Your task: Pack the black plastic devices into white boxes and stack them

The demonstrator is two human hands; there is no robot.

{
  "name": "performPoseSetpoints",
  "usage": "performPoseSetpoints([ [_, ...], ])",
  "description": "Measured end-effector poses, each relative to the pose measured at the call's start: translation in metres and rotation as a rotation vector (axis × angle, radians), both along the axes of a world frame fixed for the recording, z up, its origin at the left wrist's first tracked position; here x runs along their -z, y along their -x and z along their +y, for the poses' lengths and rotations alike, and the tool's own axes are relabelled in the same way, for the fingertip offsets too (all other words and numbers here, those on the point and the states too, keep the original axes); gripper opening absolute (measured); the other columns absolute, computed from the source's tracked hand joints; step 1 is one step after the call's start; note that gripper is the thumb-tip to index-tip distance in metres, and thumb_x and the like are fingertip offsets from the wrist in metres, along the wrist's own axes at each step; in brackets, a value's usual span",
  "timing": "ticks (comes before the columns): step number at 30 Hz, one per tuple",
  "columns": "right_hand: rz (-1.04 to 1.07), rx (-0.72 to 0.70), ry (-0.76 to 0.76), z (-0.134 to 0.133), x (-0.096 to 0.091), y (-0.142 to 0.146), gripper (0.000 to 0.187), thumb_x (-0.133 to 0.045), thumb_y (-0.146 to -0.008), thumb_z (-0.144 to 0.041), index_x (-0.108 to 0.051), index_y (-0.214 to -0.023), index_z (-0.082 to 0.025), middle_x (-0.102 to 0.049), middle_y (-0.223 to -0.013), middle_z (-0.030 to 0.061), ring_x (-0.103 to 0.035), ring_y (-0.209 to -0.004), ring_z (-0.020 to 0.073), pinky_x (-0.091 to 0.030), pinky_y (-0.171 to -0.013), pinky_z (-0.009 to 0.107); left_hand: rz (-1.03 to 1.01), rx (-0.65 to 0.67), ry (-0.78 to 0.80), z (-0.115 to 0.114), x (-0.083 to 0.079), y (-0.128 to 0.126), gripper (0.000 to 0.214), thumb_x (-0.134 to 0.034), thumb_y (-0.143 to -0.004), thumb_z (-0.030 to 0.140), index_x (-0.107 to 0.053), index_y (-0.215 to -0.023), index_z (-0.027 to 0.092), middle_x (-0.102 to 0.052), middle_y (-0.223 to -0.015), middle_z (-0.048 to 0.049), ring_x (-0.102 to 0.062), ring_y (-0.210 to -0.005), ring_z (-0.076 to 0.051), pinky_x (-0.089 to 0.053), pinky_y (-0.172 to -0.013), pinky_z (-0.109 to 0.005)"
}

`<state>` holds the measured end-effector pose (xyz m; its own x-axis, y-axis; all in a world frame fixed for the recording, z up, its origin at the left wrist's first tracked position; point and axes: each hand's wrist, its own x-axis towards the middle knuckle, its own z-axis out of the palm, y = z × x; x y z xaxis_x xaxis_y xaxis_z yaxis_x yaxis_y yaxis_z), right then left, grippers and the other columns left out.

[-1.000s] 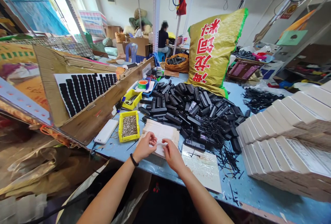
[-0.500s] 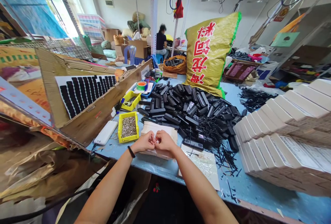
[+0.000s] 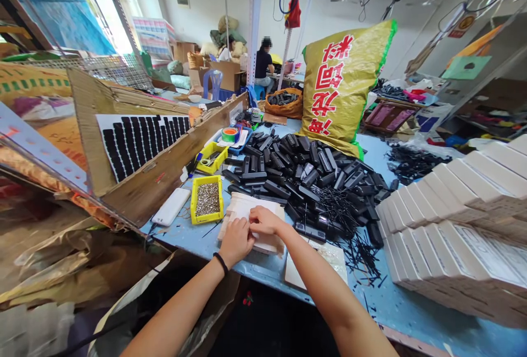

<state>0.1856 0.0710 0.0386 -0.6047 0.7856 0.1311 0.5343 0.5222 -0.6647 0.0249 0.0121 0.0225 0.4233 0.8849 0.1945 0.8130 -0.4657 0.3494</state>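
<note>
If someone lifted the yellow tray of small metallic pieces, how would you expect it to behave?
The yellow tray would probably be stiff, since its walls stand straight. It may feel heavy for its size, as many metallic-looking pieces cover its bottom. Those loose pieces could spill if tilted, because the top is open.

Here are both bare arms, the left arm [image 3: 181, 308] slanting in from one side, the right arm [image 3: 323, 285] from the other! The left hand [image 3: 237, 240] sits nearer the body, its back upward, fingers bent. And the right hand [image 3: 264, 221], just ahead, turns inward at the wrist, fingers curled toward the left's. Fingertips bunch close; whatever grip they have is hidden!
</note>
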Motion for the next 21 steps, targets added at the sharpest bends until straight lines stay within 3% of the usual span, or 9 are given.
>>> performPoseSetpoints([
  [3,0.058,0.154,0.024,0.005,0.001,-0.016,0.035,-0.043,-0.083,-0.025,-0.049,-0.05,-0.017,-0.043,-0.052,-0.0033,-0.037,-0.05,0.0098,-0.034,-0.053,0.023,-0.019,0.014,0.002,0.005,0.005,0.0,0.012,-0.047,-0.076,0.011,-0.058,-0.075,0.017,-0.056,-0.084,-0.0097,-0.049,-0.086,-0.026,-0.037,-0.078,-0.04],
  [5,0.097,0.241,0.038,0.007,-0.003,-0.027,0.034,-0.039,-0.087,-0.028,-0.057,-0.061,-0.015,-0.05,-0.058,-0.002,-0.038,-0.049,0.0094,-0.033,-0.05,0.022,-0.039,0.029,0.01,0.01,0.005,0.0,0.014,-0.046,-0.077,0.01,-0.057,-0.072,0.018,-0.055,-0.081,-0.0091,-0.048,-0.084,-0.025,-0.037,-0.077,-0.04],
  [8,0.148,0.393,-0.009,-0.004,-0.017,-0.03,0.021,-0.051,-0.084,-0.032,-0.062,-0.09,-0.016,-0.061,-0.088,0.0027,-0.048,-0.058,0.0097,-0.04,-0.058,0.023,-0.084,0.077,0.04,0.02,0.001,0.002,0.016,-0.044,-0.079,0.011,-0.057,-0.073,0.018,-0.055,-0.081,-0.0081,-0.048,-0.083,-0.024,-0.037,-0.077,-0.039],
  [11,-0.008,0.496,-0.08,-0.038,-0.021,-0.016,0.021,-0.066,-0.077,-0.037,-0.064,-0.088,-0.019,-0.063,-0.087,0.0039,-0.053,-0.068,0.0148,-0.041,-0.068,0.028,-0.136,0.159,0.088,0.026,-0.005,0.008,0.019,-0.042,-0.083,0.014,-0.058,-0.074,0.018,-0.055,-0.081,-0.0058,-0.05,-0.082,-0.021,-0.039,-0.076,-0.035],
  [14,-0.231,0.491,-0.102,-0.08,-0.006,0.008,0.027,-0.075,-0.071,-0.042,-0.065,-0.083,-0.02,-0.064,-0.076,0.0057,-0.056,-0.074,0.0217,-0.038,-0.07,0.032,-0.19,0.241,0.117,0.025,-0.007,0.015,0.019,-0.043,-0.086,0.02,-0.059,-0.075,0.02,-0.058,-0.083,-0.0043,-0.052,-0.084,-0.019,-0.039,-0.078,-0.033],
  [16,-0.245,0.543,-0.142,-0.098,0.011,0.022,0.019,-0.071,-0.078,-0.037,-0.066,-0.087,-0.021,-0.065,-0.078,0.006,-0.057,-0.077,0.0223,-0.036,-0.072,0.033,-0.237,0.282,0.096,0.02,-0.005,0.02,0.019,-0.045,-0.086,0.022,-0.06,-0.075,0.021,-0.06,-0.086,-0.0047,-0.054,-0.087,-0.02,-0.039,-0.084,-0.035],
  [19,-0.169,0.59,-0.174,-0.103,0.031,0.03,0.007,-0.062,-0.086,-0.026,-0.067,-0.082,-0.023,-0.066,-0.076,0.003,-0.057,-0.078,0.0199,-0.034,-0.073,0.032,-0.281,0.303,0.035,0.006,0.002,0.03,0.017,-0.047,-0.085,0.023,-0.063,-0.082,0.021,-0.063,-0.096,-0.007,-0.056,-0.098,-0.022,-0.037,-0.094,-0.039],
  [21,-0.136,0.569,-0.199,-0.099,0.034,0.028,0.009,-0.06,-0.087,-0.024,-0.068,-0.081,-0.023,-0.066,-0.077,0.0021,-0.056,-0.079,0.0189,-0.034,-0.073,0.032,-0.25,0.327,0.017,-0.002,0.009,0.037,0.028,-0.049,-0.082,0.019,-0.062,-0.107,0.021,-0.061,-0.118,-0.0099,-0.052,-0.115,-0.025,-0.032,-0.104,-0.042],
])
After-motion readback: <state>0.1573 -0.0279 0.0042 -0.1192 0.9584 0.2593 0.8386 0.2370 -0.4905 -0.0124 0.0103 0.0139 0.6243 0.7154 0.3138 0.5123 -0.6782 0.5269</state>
